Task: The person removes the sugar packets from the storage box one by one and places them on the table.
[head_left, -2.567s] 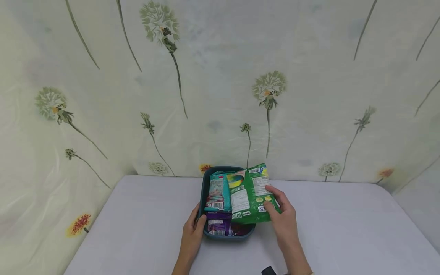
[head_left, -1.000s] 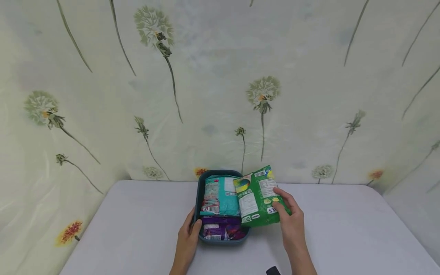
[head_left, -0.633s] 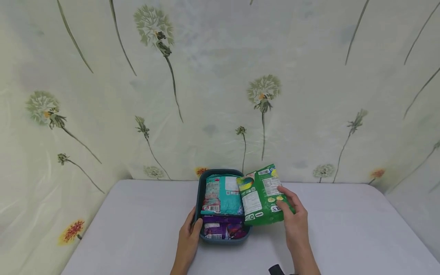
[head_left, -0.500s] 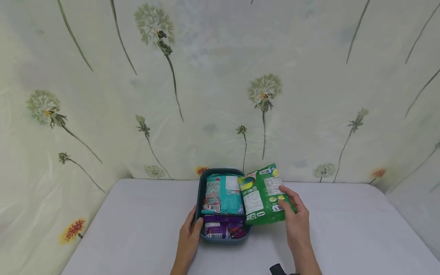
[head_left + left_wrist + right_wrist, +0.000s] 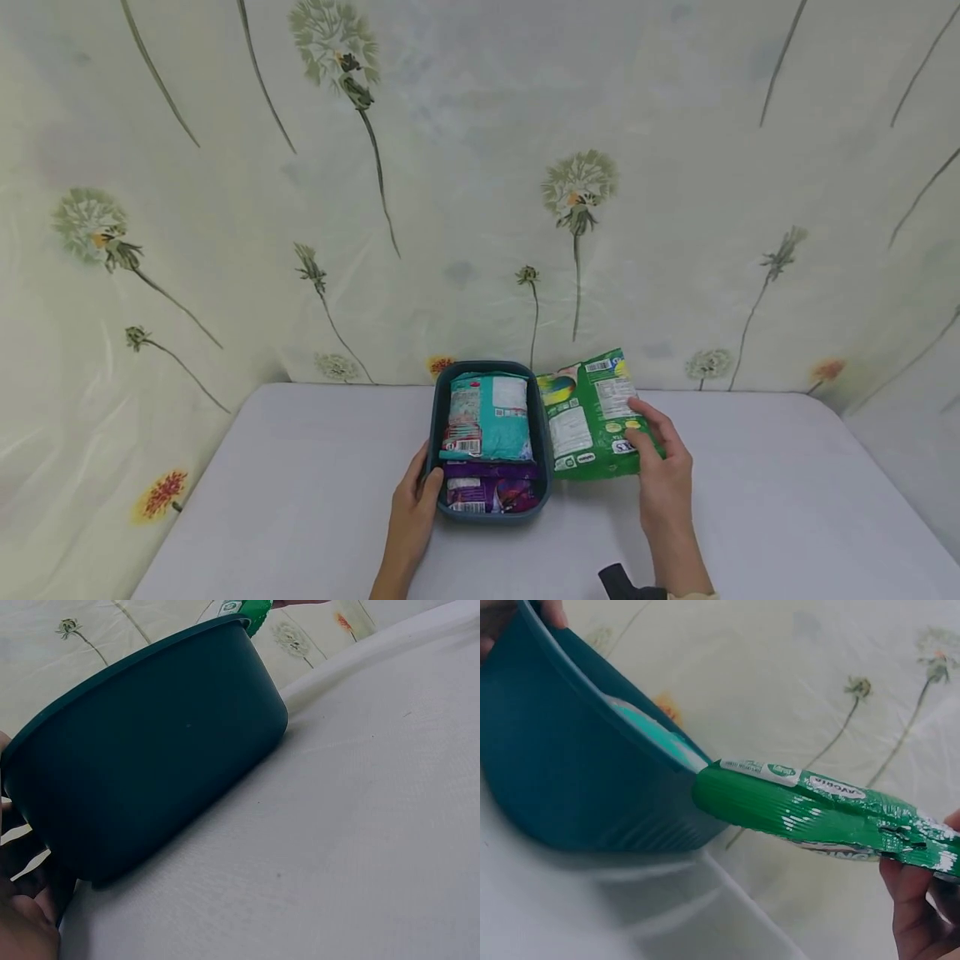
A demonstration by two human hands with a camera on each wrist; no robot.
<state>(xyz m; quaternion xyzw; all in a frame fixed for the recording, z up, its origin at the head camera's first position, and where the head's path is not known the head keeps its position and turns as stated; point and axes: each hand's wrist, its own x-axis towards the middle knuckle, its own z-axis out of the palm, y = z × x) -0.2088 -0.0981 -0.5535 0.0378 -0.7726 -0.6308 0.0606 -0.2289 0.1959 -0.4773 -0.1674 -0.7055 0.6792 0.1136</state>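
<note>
My right hand pinches the right edge of a green snack bag, thumb on top and fingers beneath. The bag hangs just right of a dark blue-green plastic basin, above the table. In the right wrist view, the bag appears edge-on, its far end close to the basin rim. My left hand grips the basin's left wall, thumb at the rim and fingers along the outside. Inside the basin lie a teal packet and, nearer me, a purple packet.
A white cloth covers the table. Behind it hangs a pale curtain printed with dandelions. A black device sits by my right wrist at the bottom edge.
My right hand has moved the green bag rightward, from over the basin to beside it, uncovering the teal packet. My left hand keeps its grip on the basin.
</note>
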